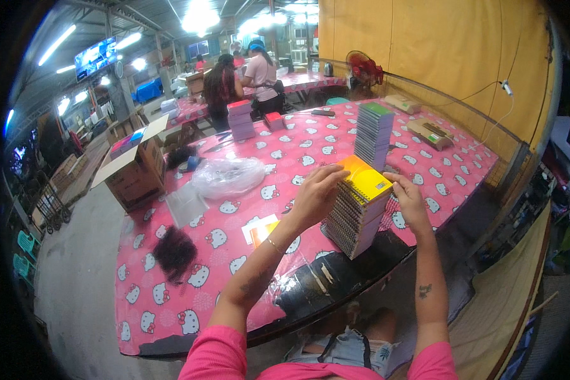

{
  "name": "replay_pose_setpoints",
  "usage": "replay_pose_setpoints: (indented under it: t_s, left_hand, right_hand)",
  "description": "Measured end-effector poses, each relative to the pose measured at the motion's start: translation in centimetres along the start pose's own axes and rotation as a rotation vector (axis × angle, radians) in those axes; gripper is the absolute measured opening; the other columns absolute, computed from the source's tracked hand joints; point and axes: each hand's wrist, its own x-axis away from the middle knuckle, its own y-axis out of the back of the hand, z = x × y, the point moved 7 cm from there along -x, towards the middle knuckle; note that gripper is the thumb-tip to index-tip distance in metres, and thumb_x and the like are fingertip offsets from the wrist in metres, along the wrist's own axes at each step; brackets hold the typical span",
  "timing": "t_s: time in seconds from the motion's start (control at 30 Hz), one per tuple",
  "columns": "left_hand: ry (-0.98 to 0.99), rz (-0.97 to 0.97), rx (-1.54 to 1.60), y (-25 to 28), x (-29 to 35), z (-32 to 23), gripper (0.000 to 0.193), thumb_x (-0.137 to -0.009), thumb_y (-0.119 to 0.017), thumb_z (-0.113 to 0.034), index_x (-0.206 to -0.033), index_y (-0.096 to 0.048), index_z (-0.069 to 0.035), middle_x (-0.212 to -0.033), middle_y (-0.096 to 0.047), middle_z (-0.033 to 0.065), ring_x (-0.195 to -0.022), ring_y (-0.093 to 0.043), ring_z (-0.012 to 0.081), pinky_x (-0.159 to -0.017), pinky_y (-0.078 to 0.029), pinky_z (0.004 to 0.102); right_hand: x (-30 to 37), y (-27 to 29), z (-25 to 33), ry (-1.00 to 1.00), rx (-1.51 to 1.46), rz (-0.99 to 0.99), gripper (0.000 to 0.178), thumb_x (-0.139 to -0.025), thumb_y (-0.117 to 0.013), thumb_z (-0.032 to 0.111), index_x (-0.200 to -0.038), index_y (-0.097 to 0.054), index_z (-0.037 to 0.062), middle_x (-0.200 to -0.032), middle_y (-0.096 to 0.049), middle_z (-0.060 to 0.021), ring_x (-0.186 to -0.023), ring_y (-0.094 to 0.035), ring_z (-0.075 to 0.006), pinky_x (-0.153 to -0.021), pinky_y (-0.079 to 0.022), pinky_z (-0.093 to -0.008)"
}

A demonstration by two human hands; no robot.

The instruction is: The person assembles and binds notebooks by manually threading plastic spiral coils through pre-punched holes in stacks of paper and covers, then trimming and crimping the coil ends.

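Note:
A tall stack of spiral notebooks (359,223) stands at the table's near edge, its wire bindings turned toward the left front. On top lies a yellow-orange spiral notebook (363,177). My left hand (321,192) is closed at its left edge, fingertips on the cover. From the other side, my right hand (410,199) pinches at its right corner, thumb and forefinger close together. Just behind stands another tall notebook stack (375,134) with a green cover on top. Left of my left forearm, orange and white printed cards (259,232) lie flat.
The table has a pink patterned cover (215,266), torn to black at the near edge. Clear plastic bags (228,177), black fibre clumps (175,253) and an open cardboard box (133,172) are at left. Pink-topped stacks (240,120) stand farther back, near two people. Brown packages (429,133) lie at right.

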Motion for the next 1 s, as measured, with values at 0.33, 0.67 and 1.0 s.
replay_pose_setpoints:
  t_s: [0.33,0.67,1.0]
  left_hand:
    - [0.21,0.214,-0.155,0.1,0.0,2.7,0.051,-0.083,-0.069,-0.027,-0.132,-0.058,-0.015,-0.139,-0.05,0.0178,-0.135,-0.039,0.0374,-0.113,-0.027,0.0527]
    - [0.463,0.378,-0.36,3.8,19.5,11.4,0.032,-0.086,-0.07,-0.028,-0.11,-0.066,-0.006,-0.111,-0.062,0.0166,-0.106,-0.059,0.036,-0.091,-0.048,0.0444]
    - [0.253,0.383,-0.61,2.0,17.7,4.9,0.033,-0.082,-0.061,-0.011,-0.114,-0.058,-0.005,-0.092,-0.063,0.0124,-0.088,-0.064,0.0326,-0.075,-0.052,0.0434]
  right_hand:
    - [-0.6,1.1,-1.4,-0.073,-0.052,0.011,0.032,-0.102,-0.044,0.011,-0.125,-0.059,-0.0051,-0.121,-0.064,-0.0112,-0.114,-0.059,-0.0174,-0.101,-0.043,-0.0306]
    - [10.1,3.4,5.1,0.184,0.213,-0.405,0.024,-0.1,-0.05,0.01,-0.117,-0.061,-0.001,-0.119,-0.064,-0.0131,-0.112,-0.06,-0.0248,-0.098,-0.045,-0.0366]
    - [14.4,-8.2,1.6,0.075,0.049,0.012,0.024,-0.085,-0.065,0.001,-0.108,-0.065,0.0014,-0.108,-0.066,-0.0143,-0.103,-0.063,-0.0271,-0.092,-0.048,-0.0358]
